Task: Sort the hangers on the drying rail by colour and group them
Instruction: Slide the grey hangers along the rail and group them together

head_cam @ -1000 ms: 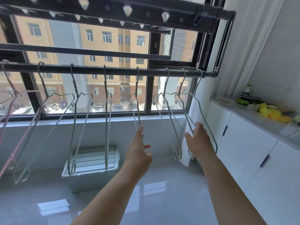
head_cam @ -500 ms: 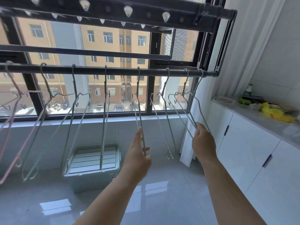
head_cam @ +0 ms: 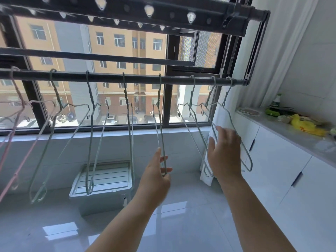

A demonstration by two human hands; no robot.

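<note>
A dark drying rail runs across the window. Several pale green wire hangers hang from it, spaced apart, and a pink hanger hangs at the far left. My left hand pinches the lower end of the middle green hanger between thumb and fingers. My right hand is spread open against the three green hangers bunched at the rail's right end, with its fingers apart and closed on none of them.
A lidded plastic storage box stands on the glossy floor under the rail. White cabinets run along the right wall, their counter holding a yellow bag and a bottle. A white curtain hangs beside the rail's right end.
My right hand has let go of the rightmost hangers and opened its fingers. The hangers at the right have swung back. My left hand keeps its hold on the middle hanger.
</note>
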